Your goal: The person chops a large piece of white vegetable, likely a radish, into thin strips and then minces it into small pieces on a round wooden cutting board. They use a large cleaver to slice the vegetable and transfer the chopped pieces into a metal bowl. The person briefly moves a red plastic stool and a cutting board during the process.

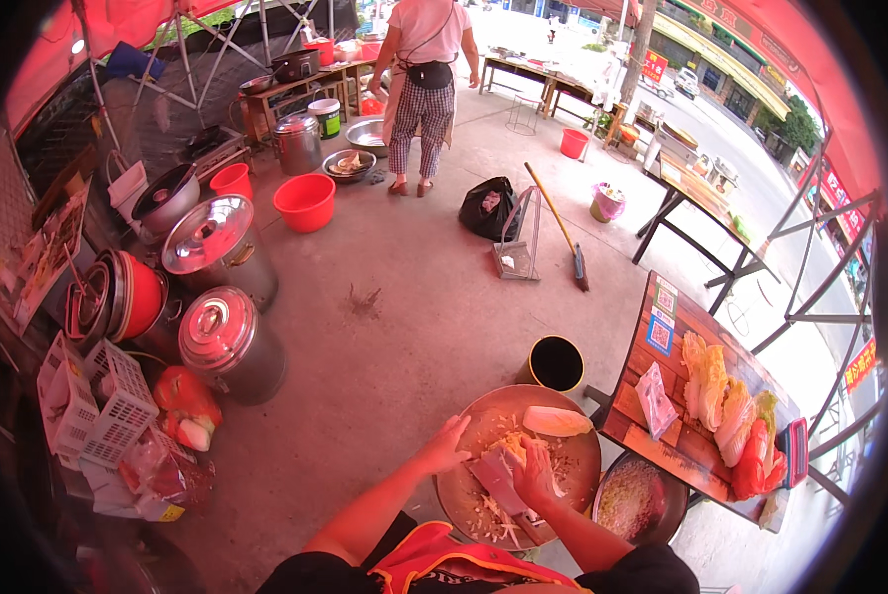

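A round chopping board (456, 512) lies before me, strewn with cut pale cabbage. My left hand (444, 447) rests at its upper left edge, fingers apart and holding nothing. Over the middle of the board, my right hand (535, 471) touches a heap of chopped cabbage (514, 444); the wide blade of a cleaver (497, 482) lies flat just left of its fingers. Whether the fingers grip any of the heap cannot be told. A piece of napa cabbage (557, 421) sits near the board's far edge.
A wooden-topped table (640, 349) at the right bears napa cabbages (711, 382) and a plastic bag (656, 401). Close to the board stand a dark bucket (556, 363) and a basin of chopped food (628, 497). Lidded steel pots (218, 330) stand left. Another person (423, 82) stands farther off.
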Demonstrator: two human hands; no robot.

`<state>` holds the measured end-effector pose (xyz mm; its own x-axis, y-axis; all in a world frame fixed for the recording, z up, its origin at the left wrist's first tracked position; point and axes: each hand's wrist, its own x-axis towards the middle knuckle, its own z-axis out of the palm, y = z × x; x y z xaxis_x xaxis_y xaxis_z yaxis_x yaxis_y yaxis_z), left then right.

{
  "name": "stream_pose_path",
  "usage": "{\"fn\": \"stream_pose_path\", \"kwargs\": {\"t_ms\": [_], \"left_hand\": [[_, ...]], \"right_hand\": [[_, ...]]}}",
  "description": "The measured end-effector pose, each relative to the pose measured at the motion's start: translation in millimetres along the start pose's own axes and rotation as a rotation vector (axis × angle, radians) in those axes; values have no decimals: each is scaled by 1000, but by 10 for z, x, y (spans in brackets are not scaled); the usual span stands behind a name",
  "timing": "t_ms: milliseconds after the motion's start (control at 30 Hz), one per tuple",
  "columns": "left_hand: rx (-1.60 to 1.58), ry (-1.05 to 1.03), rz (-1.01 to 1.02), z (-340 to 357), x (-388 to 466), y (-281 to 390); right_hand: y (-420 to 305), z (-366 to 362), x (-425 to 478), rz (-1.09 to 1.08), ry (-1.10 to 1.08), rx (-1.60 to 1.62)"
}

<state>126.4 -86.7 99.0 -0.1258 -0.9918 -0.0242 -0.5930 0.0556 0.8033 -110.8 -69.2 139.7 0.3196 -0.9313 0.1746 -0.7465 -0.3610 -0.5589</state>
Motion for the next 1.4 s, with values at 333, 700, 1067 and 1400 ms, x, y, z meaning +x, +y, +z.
{"fn": "stream_pose_path", "kwargs": {"t_ms": [333,700,1067,1400], "left_hand": [[-221,21,-447,-1879,-503,-1527],[-336,72,-580,-1555,-1807,-2291],[-119,168,-993,-1313,-3922,-2300],[-888,783,-761,-2300,-3307,-2516]], "right_hand": [[-1530,682,144,-16,-241,40],[-1917,1400,639,-131,-385,50],[-2451,1864,906,-420,-550,140],[-2618,2275,1369,-358,-742,29]]}}
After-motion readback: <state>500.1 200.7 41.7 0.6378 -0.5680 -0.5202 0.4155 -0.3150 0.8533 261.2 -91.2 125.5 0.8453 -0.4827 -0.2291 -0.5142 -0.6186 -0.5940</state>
